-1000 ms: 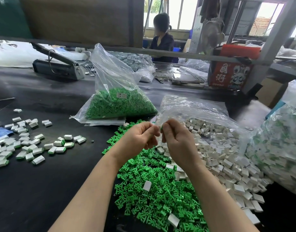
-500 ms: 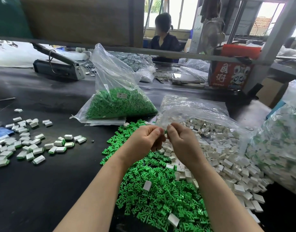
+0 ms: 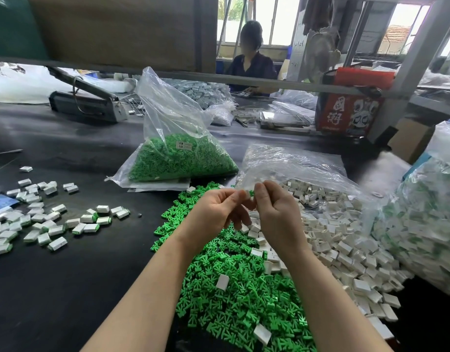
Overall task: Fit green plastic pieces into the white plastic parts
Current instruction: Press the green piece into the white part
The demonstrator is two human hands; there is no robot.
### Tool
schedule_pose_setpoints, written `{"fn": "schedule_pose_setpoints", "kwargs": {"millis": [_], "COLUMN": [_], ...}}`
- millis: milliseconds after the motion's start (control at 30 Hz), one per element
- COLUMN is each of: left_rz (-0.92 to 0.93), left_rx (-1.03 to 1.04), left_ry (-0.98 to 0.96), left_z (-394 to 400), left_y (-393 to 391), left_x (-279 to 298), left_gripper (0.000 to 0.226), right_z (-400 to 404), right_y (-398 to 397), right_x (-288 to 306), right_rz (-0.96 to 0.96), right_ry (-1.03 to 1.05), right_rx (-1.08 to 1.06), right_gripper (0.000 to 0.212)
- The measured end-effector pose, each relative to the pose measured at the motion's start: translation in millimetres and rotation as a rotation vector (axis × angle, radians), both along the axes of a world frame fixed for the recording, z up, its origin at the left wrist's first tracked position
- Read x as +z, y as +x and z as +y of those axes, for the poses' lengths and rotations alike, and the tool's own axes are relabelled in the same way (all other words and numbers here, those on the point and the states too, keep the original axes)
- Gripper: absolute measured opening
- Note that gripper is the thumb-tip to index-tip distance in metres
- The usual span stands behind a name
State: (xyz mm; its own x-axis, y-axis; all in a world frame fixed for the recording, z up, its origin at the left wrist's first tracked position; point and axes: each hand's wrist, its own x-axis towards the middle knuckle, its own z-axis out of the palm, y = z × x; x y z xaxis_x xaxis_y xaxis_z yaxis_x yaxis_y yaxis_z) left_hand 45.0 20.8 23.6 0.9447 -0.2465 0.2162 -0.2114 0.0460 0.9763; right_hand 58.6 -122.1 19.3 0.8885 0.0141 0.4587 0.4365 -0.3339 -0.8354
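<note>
1. Since the earlier frame both hands had barely shifted, staying together at frame centre.
2. Left hand (image 3: pixel 219 212) and right hand (image 3: pixel 274 212) pinched a green piece (image 3: pixel 251 193) between meeting fingertips; its axis was unclear.
3. Below lay the green pile (image 3: pixel 244 301); right, the white parts (image 3: pixel 333 237).
4. Upper centre, a bag (image 3: pixel 178 138) held green pieces.

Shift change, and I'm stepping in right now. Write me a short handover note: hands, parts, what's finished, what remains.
Left hand and right hand are raised together over the piles, pinching one small green piece between their fingertips; any white part in the grip is hidden.
Loose green pieces lie front centre, white parts to their right, spilling from a clear bag.
Done: assembled pieces scattered on the left of the black table.
Left: both piles, plus a full bag of green pieces.
</note>
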Motion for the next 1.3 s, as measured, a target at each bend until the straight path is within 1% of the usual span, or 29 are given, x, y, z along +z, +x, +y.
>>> {"fn": "schedule_pose_setpoints", "kwargs": {"millis": [200, 400, 600, 833, 1133, 1200, 1300], "left_rz": [0.012, 0.003, -0.048, -0.093, -0.105, -0.093, -0.094], "left_rx": [-0.013, -0.004, 0.032, 0.088, 0.111, 0.098, 0.065], "left_ry": [0.031, 0.006, 0.108, 0.211, 0.227, 0.215, 0.192], "left_z": [0.3, 0.5, 2.0, 0.0, 1.5, 1.9, 2.9], "left_y": [0.3, 0.6, 3.5, 2.9, 5.7, 5.7, 5.2], "left_x": [-1.3, -0.4, -3.7, -2.9, -6.0, -5.6, -4.6], "left_gripper": [0.040, 0.033, 0.031, 0.035, 0.031, 0.030, 0.028], "right_z": [0.7, 0.1, -4.7, -0.4, -0.7, -0.6, -2.5], "right_y": [0.2, 0.2, 1.3, 0.9, 2.3, 2.4, 2.7], "right_x": [-0.3, -0.7, 2.5, -0.7, -6.3, -5.7, -3.9], "right_rz": [-0.017, 0.000, 0.083, 0.080, 0.017, 0.034, 0.120], "right_ry": [0.026, 0.000, -0.004, -0.027, -0.078, -0.047, 0.063], "right_rx": [-0.009, 0.049, 0.162, 0.138, 0.132, 0.168, 0.253], "right_gripper": [0.029, 0.029, 0.032, 0.032, 0.034, 0.033, 0.030]}}
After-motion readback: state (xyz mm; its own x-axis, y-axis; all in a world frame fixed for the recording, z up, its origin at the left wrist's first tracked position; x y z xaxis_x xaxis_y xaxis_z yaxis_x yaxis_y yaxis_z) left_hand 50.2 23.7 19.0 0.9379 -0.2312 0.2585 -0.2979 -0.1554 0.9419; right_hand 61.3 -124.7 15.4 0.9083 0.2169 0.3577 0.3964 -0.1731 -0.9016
